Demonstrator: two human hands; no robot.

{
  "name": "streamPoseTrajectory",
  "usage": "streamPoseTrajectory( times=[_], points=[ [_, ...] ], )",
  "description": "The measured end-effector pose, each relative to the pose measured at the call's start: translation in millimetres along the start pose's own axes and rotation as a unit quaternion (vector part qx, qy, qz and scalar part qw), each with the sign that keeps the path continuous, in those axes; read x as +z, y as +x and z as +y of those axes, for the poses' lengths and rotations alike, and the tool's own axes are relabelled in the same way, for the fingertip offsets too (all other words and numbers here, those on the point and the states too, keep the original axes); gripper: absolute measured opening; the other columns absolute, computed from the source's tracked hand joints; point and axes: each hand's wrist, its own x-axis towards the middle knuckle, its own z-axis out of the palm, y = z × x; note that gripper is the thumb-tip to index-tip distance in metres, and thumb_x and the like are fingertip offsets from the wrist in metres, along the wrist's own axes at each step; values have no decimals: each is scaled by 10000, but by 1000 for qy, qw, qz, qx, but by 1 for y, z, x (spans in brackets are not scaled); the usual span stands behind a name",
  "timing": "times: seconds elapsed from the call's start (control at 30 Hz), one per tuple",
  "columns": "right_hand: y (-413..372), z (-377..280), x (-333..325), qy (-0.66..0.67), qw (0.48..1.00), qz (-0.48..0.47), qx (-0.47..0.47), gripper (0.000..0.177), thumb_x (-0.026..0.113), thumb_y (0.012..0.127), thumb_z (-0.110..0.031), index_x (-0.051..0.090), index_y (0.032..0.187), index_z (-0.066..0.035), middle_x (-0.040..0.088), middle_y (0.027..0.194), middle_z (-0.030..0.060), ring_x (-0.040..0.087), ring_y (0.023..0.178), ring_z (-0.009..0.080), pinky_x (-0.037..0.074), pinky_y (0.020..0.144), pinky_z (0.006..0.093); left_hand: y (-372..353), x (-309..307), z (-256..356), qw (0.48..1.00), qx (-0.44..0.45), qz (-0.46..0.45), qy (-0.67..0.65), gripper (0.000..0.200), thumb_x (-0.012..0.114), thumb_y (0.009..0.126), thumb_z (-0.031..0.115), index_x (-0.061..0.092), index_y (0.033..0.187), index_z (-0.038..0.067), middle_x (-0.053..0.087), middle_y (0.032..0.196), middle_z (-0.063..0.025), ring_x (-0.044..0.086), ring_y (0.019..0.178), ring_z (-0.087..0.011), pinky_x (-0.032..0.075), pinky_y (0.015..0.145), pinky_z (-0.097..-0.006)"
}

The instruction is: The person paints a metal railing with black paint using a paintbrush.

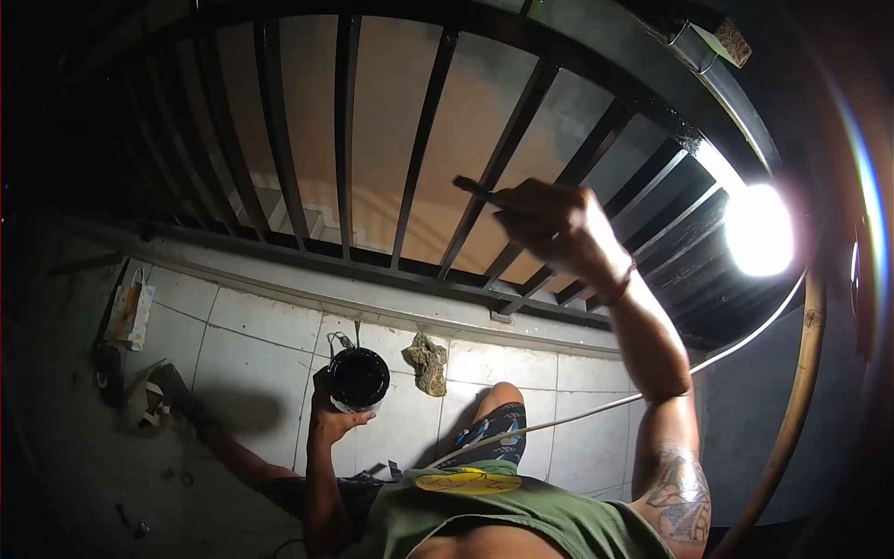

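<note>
My left hand [331, 417] is wrapped round the side of a paint can [361, 407] with dark paint inside, held low over the tiled floor. A thin wire handle rises from the can's rim. In my raised right hand [559, 228] is a paintbrush [477, 190], its dark end pointing left. The brush overlaps one upright bar of the black metal railing [424, 140] in this view. Part of the brush is hidden by my fingers.
A bright lamp [759, 228] glares at the right of the railing. Its pale cable [587, 407] crosses my lap. A bamboo pole [808, 345] stands at the right. On the white tiles [251, 326] lie a crumpled rag [427, 363] and, far left, a patterned paper bag [130, 312].
</note>
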Motion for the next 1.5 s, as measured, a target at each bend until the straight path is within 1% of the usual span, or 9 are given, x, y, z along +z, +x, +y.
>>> streamPoseTrajectory(
  times=[0.2,0.37,0.77,0.97,1.13,1.27,1.3,1.37,1.5],
  points=[
    [13,37,-60,-30,991,103,81,102,682,815,-92,707,907,-54,692,846,80,666,676,147,538,582,260,4,7,14,999,9,-4,40,964,922,408,131,402,1215,38,574,1143,-131,577,1049,-261,484,898,-357],
    [25,27,-104,-194,941,267,-75,145,696,784,-36,701,929,-26,696,870,85,671,703,189,538,626,284,3,14,14,1000,-4,-23,17,940,922,435,142,388,1202,33,578,1113,-131,586,1018,-253,496,876,-349],
    [-19,36,11,-320,919,128,-192,227,634,748,-74,641,965,-11,615,905,110,620,613,144,520,507,256,-3,9,15,998,36,-15,52,1020,930,407,150,373,1255,48,540,1197,-139,552,1098,-265,474,918,-375],
    [-40,21,25,-120,981,16,-154,161,729,727,-74,653,869,-55,652,827,43,621,597,149,515,487,274,-5,4,9,998,-7,-9,54,1040,930,404,123,361,1270,43,546,1193,-139,551,1098,-260,473,924,-371],
    [8,19,-36,-293,913,253,-130,186,700,770,-40,678,953,-8,674,884,127,662,686,206,544,585,282,-6,6,2,999,-8,-11,50,1063,930,405,115,342,1287,43,543,1198,-140,546,1107,-260,469,932,-365],
    [-18,46,14,-283,925,196,-163,295,677,732,-98,657,1022,-43,624,1051,111,635,712,174,526,594,302,-4,8,16,998,-15,-14,62,1051,930,411,133,350,1284,48,546,1197,-138,549,1106,-259,470,930,-369],
    [-54,63,54,-185,981,62,-8,315,664,709,-92,656,1019,-38,610,1025,122,634,714,168,531,597,293,-3,7,17,997,3,-12,76,1046,929,415,140,352,1283,49,547,1197,-137,549,1107,-259,470,929,-370],
    [-56,31,60,-344,921,69,-168,299,626,725,-110,645,1014,-36,571,1011,150,629,731,162,537,615,267,-3,8,19,997,-11,-7,75,1039,929,415,147,357,1276,50,551,1190,-135,551,1104,-257,471,928,-369],
    [-118,28,133,-152,977,-111,-105,320,683,711,-94,637,1022,-36,597,1065,144,656,783,243,559,657,331,-9,4,6,999,-5,3,47,1022,929,404,172,372,1251,41,573,1143,-137,572,1055,-269,478,901,-363]
  ],
)
